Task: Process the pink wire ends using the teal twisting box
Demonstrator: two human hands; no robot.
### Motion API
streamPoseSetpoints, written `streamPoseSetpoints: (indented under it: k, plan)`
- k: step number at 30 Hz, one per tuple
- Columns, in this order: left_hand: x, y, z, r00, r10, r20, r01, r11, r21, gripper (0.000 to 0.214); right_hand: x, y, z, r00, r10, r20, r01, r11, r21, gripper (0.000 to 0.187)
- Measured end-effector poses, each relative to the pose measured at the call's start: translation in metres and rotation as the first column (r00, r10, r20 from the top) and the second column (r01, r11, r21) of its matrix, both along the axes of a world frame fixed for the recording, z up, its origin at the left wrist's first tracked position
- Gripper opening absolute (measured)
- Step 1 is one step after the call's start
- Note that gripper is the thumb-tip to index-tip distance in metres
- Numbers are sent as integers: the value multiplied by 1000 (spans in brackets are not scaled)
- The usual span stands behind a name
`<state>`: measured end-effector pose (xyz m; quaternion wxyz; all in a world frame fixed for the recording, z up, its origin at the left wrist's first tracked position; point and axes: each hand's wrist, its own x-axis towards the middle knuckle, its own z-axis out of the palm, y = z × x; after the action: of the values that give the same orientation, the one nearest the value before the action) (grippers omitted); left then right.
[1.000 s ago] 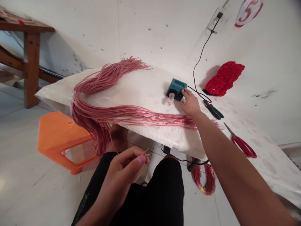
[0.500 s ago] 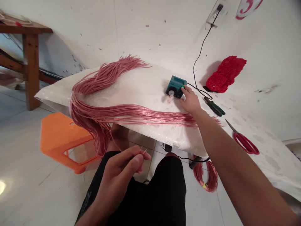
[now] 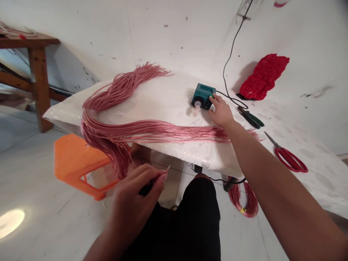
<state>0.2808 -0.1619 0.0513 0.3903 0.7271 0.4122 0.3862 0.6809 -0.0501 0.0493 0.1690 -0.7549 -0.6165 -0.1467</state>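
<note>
Over my lap, my left hand pinches the end of a thin pink wire between thumb and fingers, its pale tip poking out. Up on the table, my right hand grips the right side of a small teal electric machine, fingers beside its glowing green button. The machine has a black round front with a whitish nozzle, and pinkish scraps lie below it. A large bundle of pink wires bends across the table, partly hanging over the near edge; my right forearm covers part of it.
Right of my arm lie green-handled pliers and red-handled scissors. A red crumpled bundle leans by the wall. A black cord runs up from the machine. An orange stool and a wire coil are below the table.
My left hand has turned slightly, and the wire tip now points up and right more clearly. My right hand stays on the machine. The view has shifted a little.
</note>
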Motion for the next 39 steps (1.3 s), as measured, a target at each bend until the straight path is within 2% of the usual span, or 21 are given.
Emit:
streamPoseSetpoints:
  k: [2, 5, 11, 16, 23, 27, 33, 39]
  plan:
    - [1, -4, 5, 1000, 10, 18, -8, 990, -139, 19, 0, 0, 0, 1000, -7, -2, 7, 1000, 2, 66]
    - [1, -7, 10, 997, 13, 79, 14, 945, -327, 17, -1, 0, -1, 1000, -12, -15, 12, 1000, 10, 65]
    - [-7, -3, 3, 965, -50, 256, 175, 851, -494, 21, -3, -1, 1, 1000, -6, -27, 6, 1000, 22, 69]
    - [-15, 7, -8, 874, -212, 438, 414, 797, -440, 36, -6, -3, 2, 1000, -9, -23, 10, 1000, 23, 70]
    - [-15, 8, -14, 774, -272, 571, 555, 726, -407, 36, -4, -3, 0, 1000, 2, -26, -1, 999, 32, 68]
    - [-17, 7, -16, 773, -317, 550, 574, 719, -391, 36, -2, -2, -1, 1000, 9, -27, -8, 999, 39, 69]
    - [-19, 7, -14, 798, -307, 518, 542, 741, -397, 24, -3, -2, 0, 999, -5, -33, 6, 999, 31, 69]
    - [-17, 6, -11, 790, -343, 508, 570, 715, -405, 27, -7, -4, 2, 996, 10, -86, -5, 998, 67, 68]
